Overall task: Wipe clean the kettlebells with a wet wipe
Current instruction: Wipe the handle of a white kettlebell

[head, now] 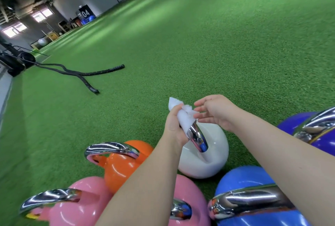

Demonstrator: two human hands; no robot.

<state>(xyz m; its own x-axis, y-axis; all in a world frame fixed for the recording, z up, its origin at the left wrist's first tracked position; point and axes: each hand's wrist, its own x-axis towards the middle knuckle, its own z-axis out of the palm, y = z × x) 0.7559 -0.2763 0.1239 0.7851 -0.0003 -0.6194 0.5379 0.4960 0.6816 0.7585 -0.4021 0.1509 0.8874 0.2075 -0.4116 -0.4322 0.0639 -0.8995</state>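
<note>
We have the white, round, glossy kettlebell (pixel 203 155) sitting on the green artificial turf floor (pixel 163 44), just beyond the near cluster: an orange kettlebell (pixel 125 166) to its left, a pink one (pixel 78 205) nearest us, a blue one (pixel 253 205) at near right and a purple one (pixel 317 135) at far right. Our left hand (pixel 175 126) is clenched around the soft white wet wipe (pixel 181 115), wrapping it over the top of the white kettlebell's polished chrome handle (pixel 196 136). Our right hand (pixel 215 111) hovers just beside the wipe with fingers straight and relaxed, holding nothing, fingertips close to the crumpled upper edge.

The wipe is limp and light — it bunches readily, so it likely needs spreading flat before each pass. The kettlebell looks heavy and rigid, unlikely to shift under wiping pressure, though its glossy shell and mirror-smooth handle are probably slippery when damp. If we need to tilt it, the handle is the sensible place for a grip — the round body offers nothing to hold. A black battle rope (pixel 81 73) lies well apart at far left.
</note>
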